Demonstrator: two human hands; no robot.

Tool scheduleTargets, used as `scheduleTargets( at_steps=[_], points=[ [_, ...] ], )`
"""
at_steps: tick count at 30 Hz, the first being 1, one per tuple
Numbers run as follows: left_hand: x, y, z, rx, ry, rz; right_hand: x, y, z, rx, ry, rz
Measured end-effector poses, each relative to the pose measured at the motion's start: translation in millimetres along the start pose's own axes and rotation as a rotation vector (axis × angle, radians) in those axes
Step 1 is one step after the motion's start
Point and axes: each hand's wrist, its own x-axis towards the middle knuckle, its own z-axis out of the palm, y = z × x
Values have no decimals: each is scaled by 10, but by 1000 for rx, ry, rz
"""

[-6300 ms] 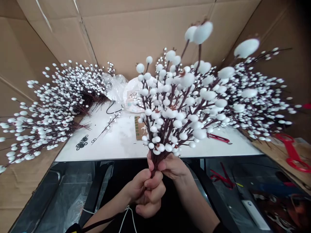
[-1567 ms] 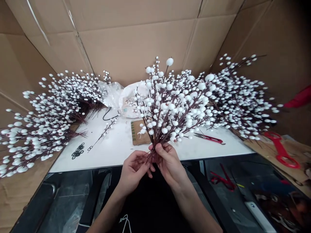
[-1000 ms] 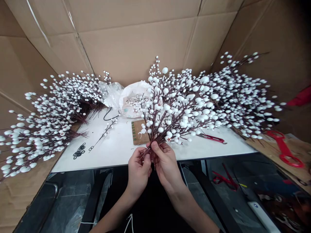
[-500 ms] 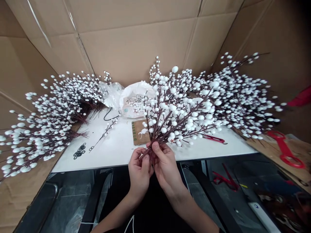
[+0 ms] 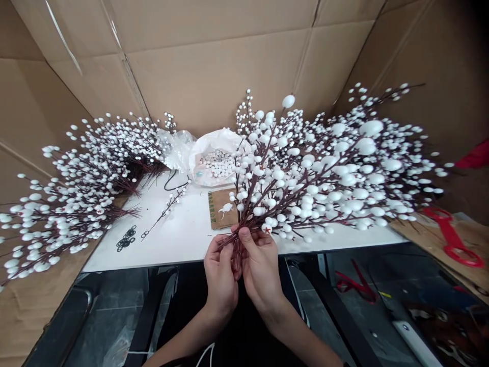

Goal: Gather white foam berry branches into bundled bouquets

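A bunch of white berry branches (image 5: 282, 188) with dark red-brown stems fans up and to the right over the white table (image 5: 164, 255). Its gathered stem ends are between my two hands, just above the table's front edge. My left hand (image 5: 222, 275) is closed round the stems from the left, thumb pointing up. From the right, my right hand (image 5: 261, 270) grips the same stems, its thumb pressed over them near the crossing point. The lowest stem ends are partly hidden by my fingers.
More berry branches (image 5: 87, 178) lie at the left. A bag of loose berries (image 5: 219, 163), a cardboard piece (image 5: 221, 209), small black rings (image 5: 126, 238) and a single sprig (image 5: 164, 211) are on the table. A red tool (image 5: 451, 237) lies right. Cardboard walls (image 5: 221, 66) enclose the back.
The bunch has tilted lower and spread closer and farther right, now covering the red cutter on the table. Both hands keep their grip, with little shift.
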Motion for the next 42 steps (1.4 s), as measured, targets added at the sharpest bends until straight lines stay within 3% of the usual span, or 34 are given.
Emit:
scheduleTargets(
  at_steps=[12,17,23,29,33,39,42],
  points=[
    [-3,-35,-52,65,-64,43,21,-10,-33,-56,43,26],
    [-37,66,-88,173,-160,230,44,-92,-57,13,-70,66],
    [-92,157,-152,384,-159,553,29,-134,-61,124,-163,165],
    [-100,197,-179,412,-191,634,-3,-144,-77,120,-219,248],
    [-144,271,-180,438,-279,701,-14,-116,-117,134,-262,234],
    [-183,357,-183,611,-312,962,-20,-117,-172,104,-355,222],
    [-181,377,-218,624,-365,959,-3,-121,-201,54,-407,192]
  ],
)
